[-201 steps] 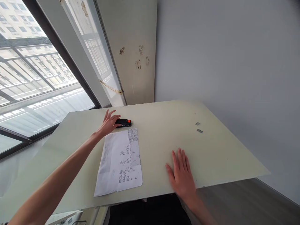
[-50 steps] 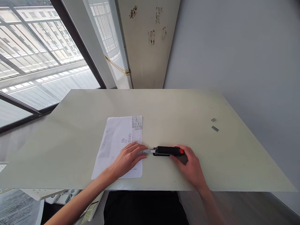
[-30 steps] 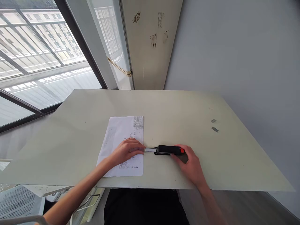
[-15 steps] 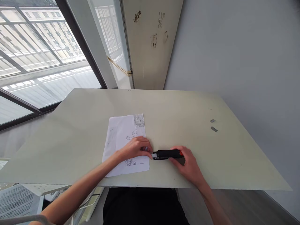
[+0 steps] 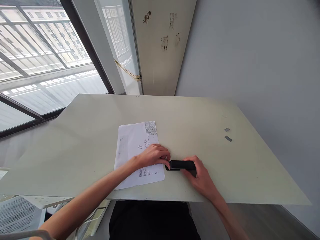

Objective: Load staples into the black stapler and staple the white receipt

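A black stapler [image 5: 182, 165] lies on the table near its front edge, its length running left to right. My right hand [image 5: 200, 175] is closed around its right end, thumb on the near side and fingers on the far side. My left hand [image 5: 158, 156] has its fingers curled together at the stapler's left end, and the fingertips cover that tip. Under my left hand and forearm lies a white printed sheet of paper [image 5: 126, 146], its right edge close beside the stapler. Part of its print is hidden by the hand.
The pale table [image 5: 100, 113] reaches to the grey wall [image 5: 250, 50] at right. Two small grey strips [image 5: 228, 138] are on its right side. A window [image 5: 45, 40] stands at left, and a rack with papers [image 5: 21, 213] sits below the table's left front.
My left hand has moved right, and the paper has shifted right with it. The silver piece that stuck out of the stapler's left end no longer shows. My right hand has barely moved.
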Demonstrator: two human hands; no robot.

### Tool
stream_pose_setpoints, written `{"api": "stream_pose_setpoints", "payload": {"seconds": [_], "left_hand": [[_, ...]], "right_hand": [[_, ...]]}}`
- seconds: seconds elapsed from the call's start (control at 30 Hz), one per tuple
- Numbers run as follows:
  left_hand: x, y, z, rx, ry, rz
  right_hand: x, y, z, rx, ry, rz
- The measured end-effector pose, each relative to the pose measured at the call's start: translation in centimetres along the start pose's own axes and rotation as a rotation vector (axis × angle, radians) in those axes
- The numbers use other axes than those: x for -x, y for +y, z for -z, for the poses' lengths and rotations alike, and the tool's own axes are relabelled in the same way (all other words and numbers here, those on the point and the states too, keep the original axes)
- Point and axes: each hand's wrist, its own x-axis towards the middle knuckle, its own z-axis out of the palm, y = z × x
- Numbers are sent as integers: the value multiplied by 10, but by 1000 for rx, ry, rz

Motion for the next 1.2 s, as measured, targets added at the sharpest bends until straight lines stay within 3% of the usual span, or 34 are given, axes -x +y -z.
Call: {"api": "stream_pose_setpoints", "payload": {"seconds": [0.17, 0.27, 0.5, 0.63, 0.73, 0.87, 1.03, 1.2], "left_hand": [[5, 6, 2, 26, 3, 17], [11, -1, 17, 11, 19, 135], [44, -66, 81, -312, 474, 533], [66, -91, 90, -410, 579, 687], [75, -96, 87, -414, 575, 744], [77, -93, 87, -365, 501, 719], [78, -82, 87, -260, 403, 647], [78, -67, 76, -166, 350, 621]], "right_hand": [[1, 2, -3, -19, 13, -9], [2, 1, -5, -22, 43, -28], [3, 1, -5, -47, 31, -46], [3, 1, -6, -55, 30, -57], [3, 0, -6, -49, 39, -51], [4, -1, -6, -36, 51, -55], [4, -2, -7, -32, 47, -67], [4, -1, -7, -36, 50, -61]]}}
